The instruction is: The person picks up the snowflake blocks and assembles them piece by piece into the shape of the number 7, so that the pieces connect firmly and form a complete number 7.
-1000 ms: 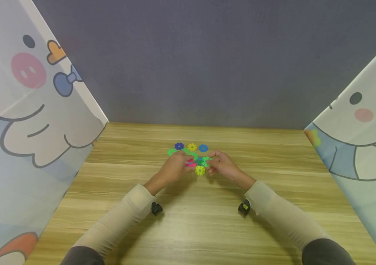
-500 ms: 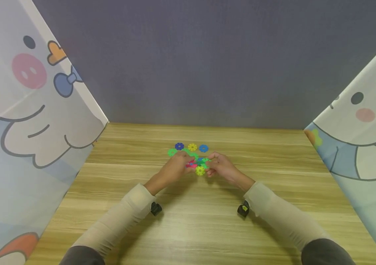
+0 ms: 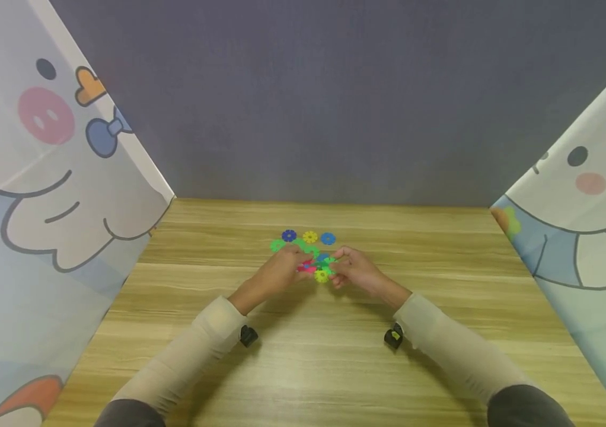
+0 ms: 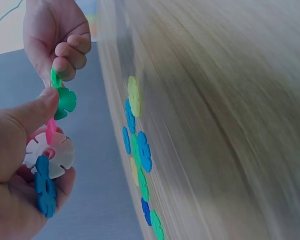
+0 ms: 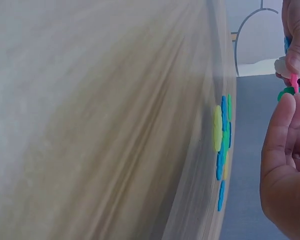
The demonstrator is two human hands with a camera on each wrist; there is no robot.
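Disc cluster: held just above the table between the two hands, near the loose discs. Left wrist view gives its make-up: blue disc at the near end, edge-on against a whitish disc; pink disc standing edge-on across the whitish one; inner green disc beside the left thumb tip; outer green disc at the far end, by the right fingers. Whether the two greens are slotted together or merely touching: cannot tell.

Key relation: the long axis runs from hand to hand, roughly left to right in the head view. The blue, whitish and pink pieces lie within the left hand, the nearer one to most of the cluster; the outer green disc lies at the fingertips of the right hand, on the side facing the left.

Fingers: left thumb pinches near the pink–green junction, other fingers curled under the whitish disc. Right thumb and index appear to pinch the outer green disc; remaining fingers bent.

Surroundings: yellow-green disc flat on the table, just below the cluster in the head view; dark blue disc, yellow disc and green disc lie beyond the hands.
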